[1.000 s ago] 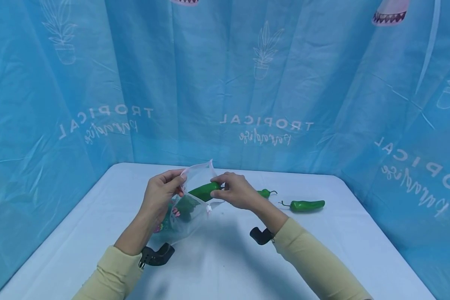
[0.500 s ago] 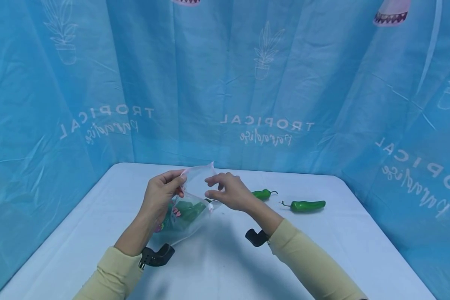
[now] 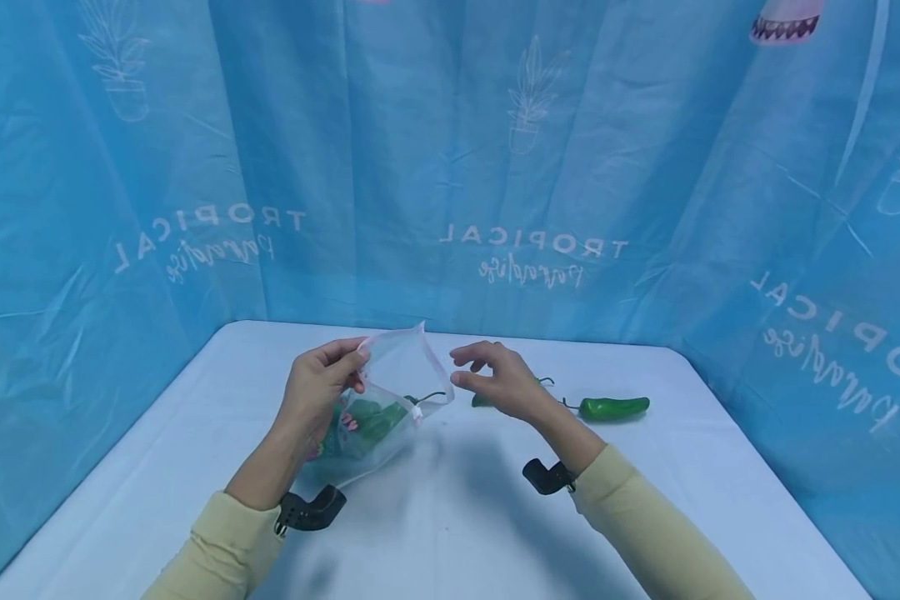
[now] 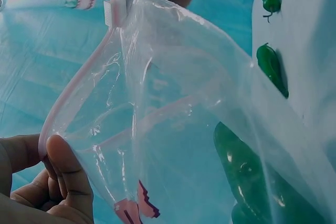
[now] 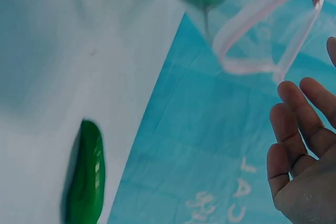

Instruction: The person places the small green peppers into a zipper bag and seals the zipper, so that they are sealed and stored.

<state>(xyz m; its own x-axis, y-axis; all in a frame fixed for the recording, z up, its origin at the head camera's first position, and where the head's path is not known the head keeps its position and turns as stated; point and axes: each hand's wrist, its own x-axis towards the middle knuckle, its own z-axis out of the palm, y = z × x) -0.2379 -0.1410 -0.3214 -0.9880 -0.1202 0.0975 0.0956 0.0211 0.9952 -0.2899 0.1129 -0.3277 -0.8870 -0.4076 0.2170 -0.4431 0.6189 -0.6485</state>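
My left hand [image 3: 321, 383] pinches the pink-edged rim of a clear zip bag [image 3: 393, 354] between thumb and fingers. The bag's mouth gapes toward the right, and a slider [image 4: 115, 11] sits at one corner in the left wrist view. Green peppers [image 3: 375, 421] lie inside the bag, one stem poking toward the mouth; how many cannot be told. Just right of the mouth my right hand [image 3: 502, 379] hovers, holding nothing, fingers parted and slightly bent. Beneath it, a green pepper [image 3: 482, 401] is partly hidden on the table.
A further green pepper [image 3: 613, 409] lies farther right on the white-covered table [image 3: 450, 533]. Behind the table and along its sides hangs a blue printed curtain [image 3: 390, 167]. Each wrist wears a black camera mount [image 3: 312, 508].
My right hand lowered a green pepper into the bag, let it go, then drew back to the right out of the mouth. My left hand kept its grip on the bag.
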